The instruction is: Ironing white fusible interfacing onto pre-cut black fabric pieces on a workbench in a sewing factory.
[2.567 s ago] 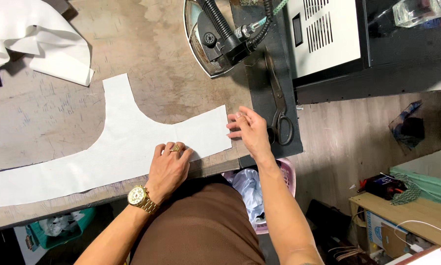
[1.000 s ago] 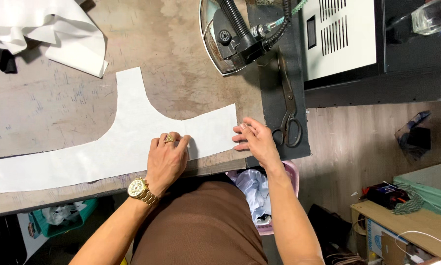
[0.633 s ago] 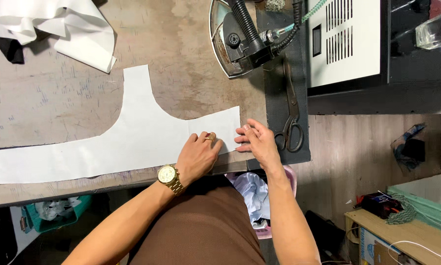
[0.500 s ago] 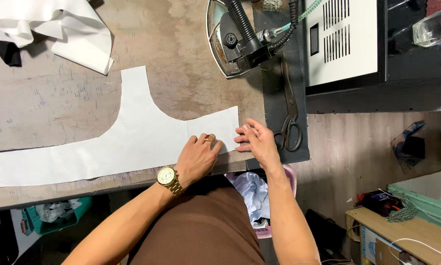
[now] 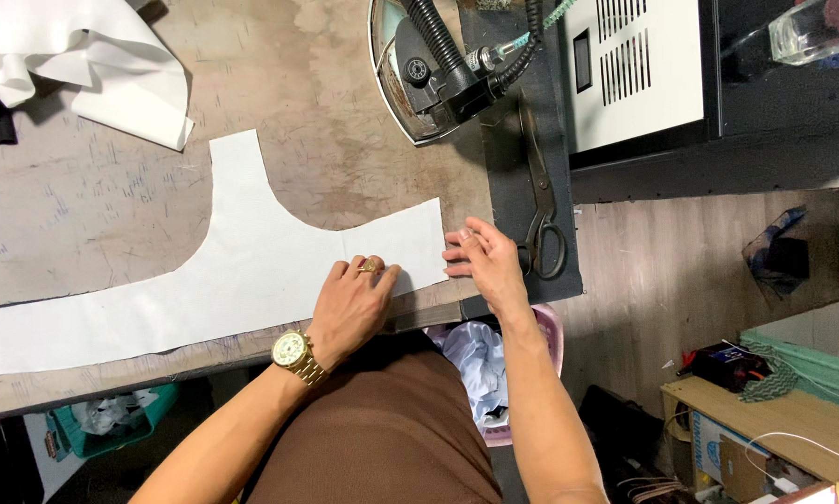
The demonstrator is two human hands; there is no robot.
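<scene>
Left hand: the left hand lies flat, fingers spread, pressing the white cut piece down near the worktop's front edge, likely to stop it sliding.
Right hand: the right hand is open, fingertips on the piece's right end, holding nothing.
Cut piece: spread flat along the front edge, curved arm reaching toward the back.
Tools: iron and scissors parked near the right edge, apart from the piece.
Containers: pink basket below the front edge holds pale scraps; green bin holds crumpled bits.
</scene>
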